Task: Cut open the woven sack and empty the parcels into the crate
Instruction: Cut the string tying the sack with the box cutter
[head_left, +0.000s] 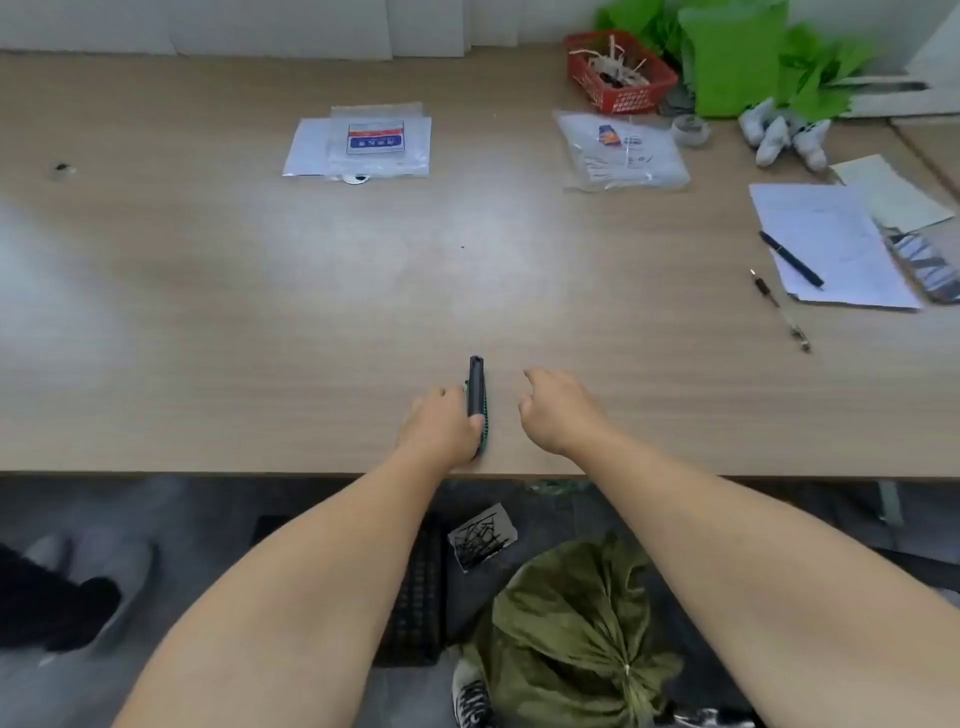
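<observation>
- Head view: left hand (441, 423) wraps the knife (477, 395), a closed utility cutter, at lower centre of the frame, near the tabletop's (208, 312) front edge.
- Left grip: curled shut on the knife's rear half, thumb along its side; front half sticks out beyond the knuckles.
- Knife long axis runs straight up the frame, tip pointing away from the person; no blade visible, looks retracted.
- Right hand (558, 410) hovers just beside the knife on its right, apart from it, fingers loosely curled, holding nothing.
- Sack (576, 629), olive green and tied at the neck, sits on the floor at lower right of the frame, below the tabletop edge, partly behind the right forearm.
- Key relation: sack lies down-frame and slightly right of the knife grip, so the knife has to come back toward the body and drop below the edge; right hand is nearer the sack and likely the one to steady it.
- Dark crate (415, 597) on the floor, just left of the sack, between the forearms.
- Both forearms reach forward, roughly parallel.
- Judgement: sack uncut, task barely started.
</observation>
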